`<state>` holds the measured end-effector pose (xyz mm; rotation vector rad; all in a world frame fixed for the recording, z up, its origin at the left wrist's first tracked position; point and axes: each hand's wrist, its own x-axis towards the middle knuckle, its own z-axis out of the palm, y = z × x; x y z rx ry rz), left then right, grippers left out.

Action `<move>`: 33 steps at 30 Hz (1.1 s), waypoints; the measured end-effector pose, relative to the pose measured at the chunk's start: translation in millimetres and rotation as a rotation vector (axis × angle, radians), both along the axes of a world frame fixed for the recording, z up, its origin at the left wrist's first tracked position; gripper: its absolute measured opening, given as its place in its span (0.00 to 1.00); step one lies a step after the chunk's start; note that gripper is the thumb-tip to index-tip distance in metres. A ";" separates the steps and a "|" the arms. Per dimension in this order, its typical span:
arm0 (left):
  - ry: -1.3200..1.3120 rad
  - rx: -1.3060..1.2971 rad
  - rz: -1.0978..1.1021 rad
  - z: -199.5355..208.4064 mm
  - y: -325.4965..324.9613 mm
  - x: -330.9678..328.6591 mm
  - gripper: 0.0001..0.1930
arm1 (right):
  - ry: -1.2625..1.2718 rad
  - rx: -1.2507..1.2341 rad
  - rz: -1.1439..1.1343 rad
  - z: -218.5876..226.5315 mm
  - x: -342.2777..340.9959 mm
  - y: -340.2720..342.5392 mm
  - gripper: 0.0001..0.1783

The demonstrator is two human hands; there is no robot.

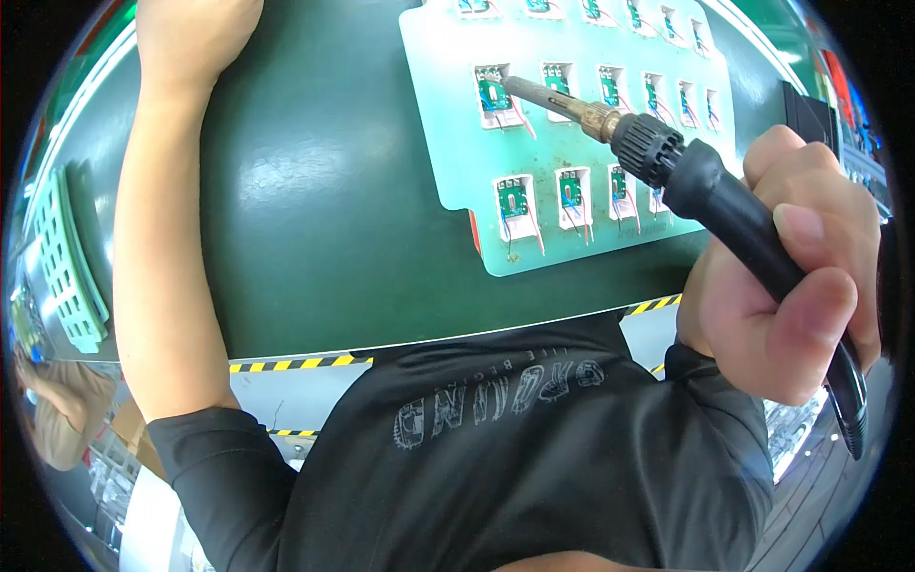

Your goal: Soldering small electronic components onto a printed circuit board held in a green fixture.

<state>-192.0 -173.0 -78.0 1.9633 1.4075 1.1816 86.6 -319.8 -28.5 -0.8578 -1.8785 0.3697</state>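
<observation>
My right hand [837, 214] is wrapped around the black handle of a soldering iron [701, 181]. The iron slants toward the upper left, its tip over a small green circuit board [493, 93] in the middle row; whether it touches cannot be made out. That board, with thin coloured wires, sits in a white housing set in a pale green tray [448, 157]. Several similar boards fill the tray in rows. My left hand [197, 33] is far up at the left, over the table and away from the tray. Its fingers are cut off by the top edge.
The tray lies on a dark green tabletop [315, 229]. At the left edge stands a light green slotted rack [69, 262]. Another person [71, 410] is beyond it at lower left. Yellow-black striped tape [295, 364] shows below the table's near edge.
</observation>
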 end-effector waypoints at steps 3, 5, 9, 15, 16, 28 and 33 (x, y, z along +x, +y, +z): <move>-0.057 -0.019 -0.024 -9.9 3.5 7.3 0.06 | -0.036 -0.003 -0.014 -2.1 -1.8 -0.4 0.14; -0.067 -0.025 -0.032 -12.6 5.1 7.7 0.06 | -0.047 -0.001 -0.016 -2.2 -2.0 -0.2 0.14; -0.097 -0.043 -0.025 -10.9 1.7 4.4 0.06 | -0.053 0.009 -0.004 2.9 10.5 -2.8 0.14; -0.097 -0.046 -0.029 -8.8 3.0 5.6 0.06 | -0.079 0.034 -0.012 3.1 -13.6 10.7 0.13; -0.099 -0.044 -0.029 -8.4 2.8 5.8 0.06 | -0.084 0.037 -0.013 4.0 -13.8 10.8 0.13; -0.109 -0.058 -0.022 -8.0 2.4 3.3 0.06 | -0.025 0.038 -0.022 3.5 -19.9 9.9 0.13; -0.103 -0.063 -0.022 -8.3 2.5 3.0 0.06 | -0.074 0.025 -0.006 4.2 -18.3 11.1 0.13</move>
